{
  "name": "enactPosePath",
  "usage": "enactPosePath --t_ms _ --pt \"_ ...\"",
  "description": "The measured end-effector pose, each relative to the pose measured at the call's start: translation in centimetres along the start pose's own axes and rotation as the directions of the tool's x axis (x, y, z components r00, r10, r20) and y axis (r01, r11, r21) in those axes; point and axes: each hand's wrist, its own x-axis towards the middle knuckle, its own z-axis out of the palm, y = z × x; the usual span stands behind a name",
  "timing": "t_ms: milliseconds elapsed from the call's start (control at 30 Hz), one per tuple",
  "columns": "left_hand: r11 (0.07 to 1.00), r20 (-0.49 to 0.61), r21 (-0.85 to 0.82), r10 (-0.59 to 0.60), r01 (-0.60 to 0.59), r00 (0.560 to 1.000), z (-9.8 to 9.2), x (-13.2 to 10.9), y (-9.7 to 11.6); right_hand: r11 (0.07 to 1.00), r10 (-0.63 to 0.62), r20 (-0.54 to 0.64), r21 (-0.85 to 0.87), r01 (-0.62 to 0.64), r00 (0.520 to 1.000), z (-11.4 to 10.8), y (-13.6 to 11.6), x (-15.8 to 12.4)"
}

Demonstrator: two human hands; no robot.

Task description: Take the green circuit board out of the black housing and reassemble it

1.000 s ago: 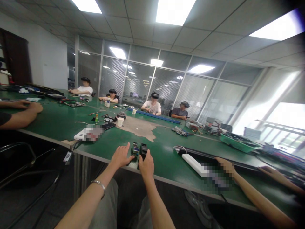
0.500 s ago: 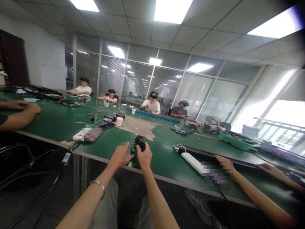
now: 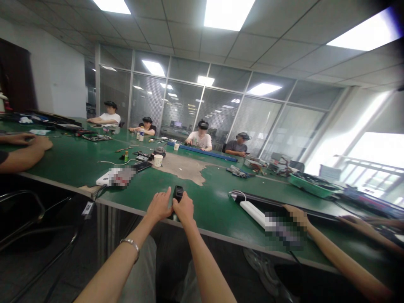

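A small black block-shaped device [image 3: 178, 194] stands upright between my two hands, close to the front edge of the green workbench [image 3: 214, 221]. My right hand [image 3: 183, 208] is shut around its lower part. My left hand [image 3: 160, 206] lies right beside it, fingers together, and I cannot tell whether they touch it. A second small device seen earlier on the table is hidden behind my hands. A metal bangle [image 3: 130, 245] circles my left wrist.
A co-worker's hands rest on the bench at left [image 3: 38, 144] and right [image 3: 295, 214]. A white power strip [image 3: 252, 213], a paper cup [image 3: 158, 160] and a green tray [image 3: 311, 186] stand on the bench. Several people sit at the far end.
My right hand has moved left and closer to my left hand, carrying the black device. My left hand has shifted slightly toward it. The device now stands more upright.
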Motion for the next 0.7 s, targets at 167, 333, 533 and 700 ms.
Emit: enactPosePath --t_ms 167,333,533,700 --pt "0.999 0.061 -0.011 0.050 -0.049 0.997 -0.6 -0.3 0.3 0.999 -0.044 -0.006 -0.021 0.044 0.999 1.1 0.9 -1.3" --pt "0.999 0.047 -0.022 0.035 -0.034 0.998 -0.7 -0.4 0.5 0.996 -0.081 -0.073 0.019 0.082 0.994 1.2 1.2 -1.1" --pt "0.999 0.036 -0.006 0.036 -0.036 0.999 -0.1 -0.2 0.1 0.994 -0.075 -0.142 0.064 0.085 0.987 -0.2 0.3 0.1" --pt "0.999 0.020 0.014 0.042 -0.042 0.999 0.2 0.0 0.1 0.995 -0.042 -0.241 0.080 0.063 0.970 -1.9 2.0 0.9"
